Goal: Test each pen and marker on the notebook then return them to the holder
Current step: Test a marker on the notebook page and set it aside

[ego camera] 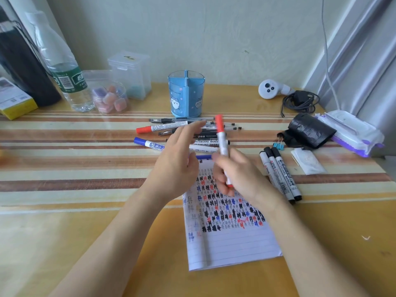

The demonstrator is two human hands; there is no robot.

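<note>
Both bare forearms reaching forward, converging toward the centre. Left hand (174, 161) open, fingers loosely extended and pointing up and to the right, gripping nothing. Right hand (236, 175) curled closed around a red-capped marker (221, 142), held nearly upright, cap up.

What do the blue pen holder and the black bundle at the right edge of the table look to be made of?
The pen holder looks like translucent blue plastic, smooth and glossy: the wall shows through its upper rim and dividers. The black bundle looks like thin plastic film, perhaps a folded bag: it is crinkled, with shiny highlights along the folds.
</note>
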